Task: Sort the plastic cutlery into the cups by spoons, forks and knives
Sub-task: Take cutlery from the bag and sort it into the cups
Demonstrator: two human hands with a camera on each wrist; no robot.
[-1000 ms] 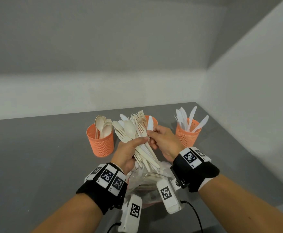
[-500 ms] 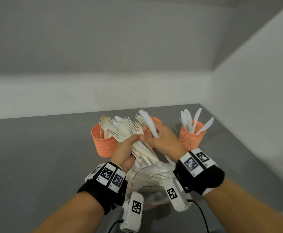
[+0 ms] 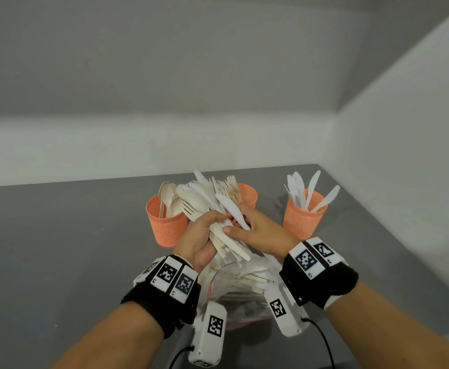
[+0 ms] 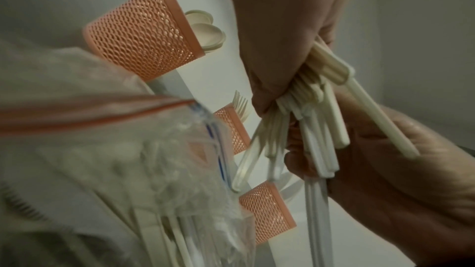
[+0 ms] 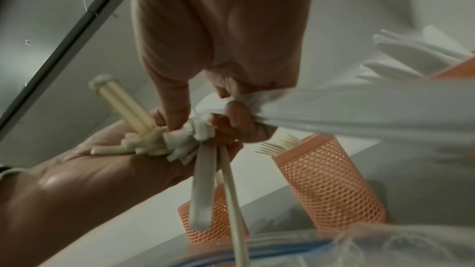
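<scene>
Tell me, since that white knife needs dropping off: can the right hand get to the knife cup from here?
Probably yes. The right hand pinches a white knife, and the knife cup stands just to its right with nothing between them.

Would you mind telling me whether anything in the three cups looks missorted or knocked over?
Nothing stands out. All three cups stand upright: spoons in the left cup, forks in the middle cup, knives in the right cup. The left hand grips a mixed bundle.

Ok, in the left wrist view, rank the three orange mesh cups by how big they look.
1. Orange mesh cup with spoons, largest.
2. Orange mesh cup lowest in frame.
3. Orange mesh cup with forks, smallest and partly hidden.
This follows nearness to the camera, not true size.
</scene>
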